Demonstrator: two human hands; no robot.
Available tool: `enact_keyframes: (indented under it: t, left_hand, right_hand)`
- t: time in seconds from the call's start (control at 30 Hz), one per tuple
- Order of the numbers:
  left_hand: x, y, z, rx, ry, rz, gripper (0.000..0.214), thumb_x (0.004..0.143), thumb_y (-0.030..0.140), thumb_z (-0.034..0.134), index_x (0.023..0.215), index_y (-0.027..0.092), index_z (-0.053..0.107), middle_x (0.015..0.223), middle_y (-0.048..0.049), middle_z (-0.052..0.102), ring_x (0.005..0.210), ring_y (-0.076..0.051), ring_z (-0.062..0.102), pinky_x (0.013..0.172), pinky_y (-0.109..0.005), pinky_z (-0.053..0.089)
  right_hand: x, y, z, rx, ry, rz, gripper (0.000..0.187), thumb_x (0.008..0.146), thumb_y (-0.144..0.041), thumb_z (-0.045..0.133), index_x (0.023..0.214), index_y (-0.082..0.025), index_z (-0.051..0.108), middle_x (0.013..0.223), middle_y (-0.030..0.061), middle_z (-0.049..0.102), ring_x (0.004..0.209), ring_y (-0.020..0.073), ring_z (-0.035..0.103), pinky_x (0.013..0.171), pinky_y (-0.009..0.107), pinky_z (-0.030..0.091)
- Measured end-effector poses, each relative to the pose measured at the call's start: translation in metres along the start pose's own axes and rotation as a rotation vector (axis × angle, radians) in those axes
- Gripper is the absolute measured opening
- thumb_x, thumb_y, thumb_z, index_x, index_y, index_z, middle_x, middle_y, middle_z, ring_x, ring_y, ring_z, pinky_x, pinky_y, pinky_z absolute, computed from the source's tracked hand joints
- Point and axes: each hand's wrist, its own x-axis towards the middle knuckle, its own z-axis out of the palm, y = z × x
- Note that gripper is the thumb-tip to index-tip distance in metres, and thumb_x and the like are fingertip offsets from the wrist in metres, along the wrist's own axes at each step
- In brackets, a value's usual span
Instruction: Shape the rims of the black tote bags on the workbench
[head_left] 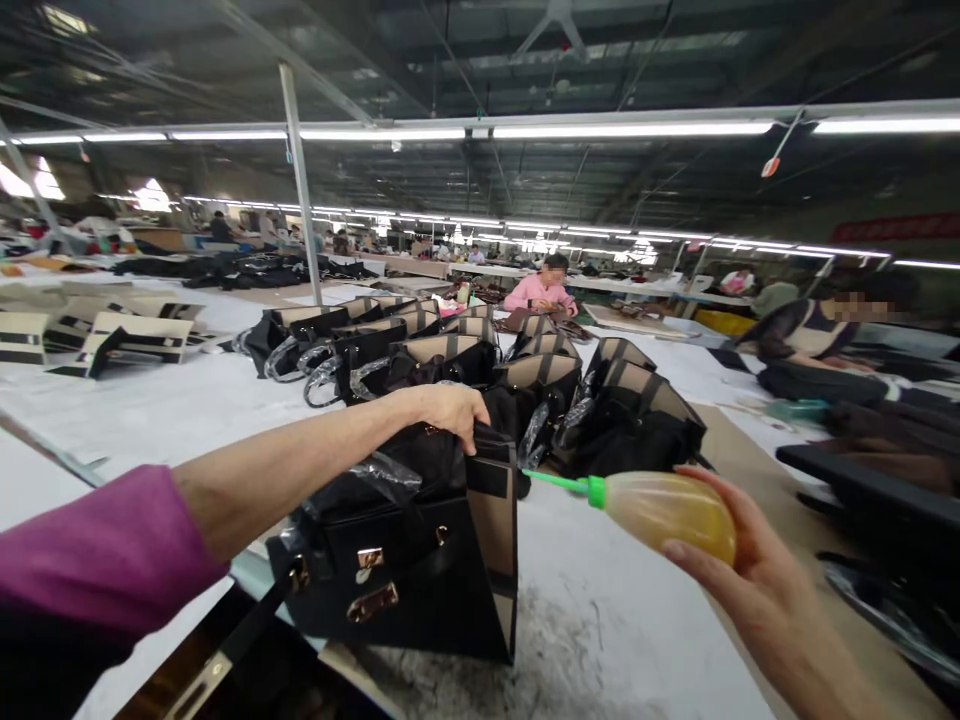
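Close in front of me a black handbag [405, 570] with gold clasps stands on the white table, its beige-lined side panel [493, 520] facing right. My left hand [454, 408] reaches across and pinches the bag's top edge at the far right corner. In my right hand [739, 560] is a squeeze bottle [667, 510] of yellowish liquid, tipped on its side. Its green nozzle points left, and the tip is close to the bag's side edge; whether they touch I cannot tell. Plastic film wraps the bag's handle.
Several similar black bags [630, 415] stand in rows just behind. Beige and black panels [139, 335] lie at the left. A metal post [300, 185] rises behind the table. One person in pink [541, 290] sits beyond the bags; another person [806, 330] leans over at the right.
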Motion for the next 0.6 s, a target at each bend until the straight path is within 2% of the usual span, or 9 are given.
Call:
enact_keyframes:
  t: [0.17,0.37,0.6]
  left_hand:
    - [0.013,-0.001,0.0,-0.004,-0.038,0.027,0.023,0.047,0.024,0.073,0.066,0.013,0.069,0.047,0.0024,0.055,0.046,-0.009,0.043,0.046,-0.019,0.034]
    - [0.018,0.0,0.004,0.005,-0.046,0.043,0.024,0.048,0.023,0.073,0.069,0.014,0.07,0.049,0.0026,0.058,0.048,-0.009,0.045,0.048,-0.018,0.036]
    - [0.015,0.003,0.004,0.029,-0.027,0.065,0.018,0.048,0.021,0.073,0.065,0.013,0.069,0.047,0.0037,0.055,0.045,-0.008,0.043,0.047,-0.018,0.034]
  right_hand:
    - [0.015,-0.016,0.006,-0.027,-0.038,-0.011,0.07,0.06,-0.043,0.068,0.12,-0.023,0.038,0.102,0.0072,0.057,0.08,0.0213,0.059,0.063,0.028,0.053]
    - [0.024,-0.016,0.003,0.016,-0.096,-0.007,0.066,0.059,-0.039,0.071,0.115,-0.023,0.041,0.106,0.0068,0.054,0.089,0.0217,0.056,0.07,0.027,0.052]
    - [0.025,-0.018,0.001,0.054,-0.133,0.026,0.064,0.059,-0.035,0.072,0.114,-0.025,0.041,0.104,0.0054,0.056,0.089,0.0201,0.056,0.075,0.027,0.048]
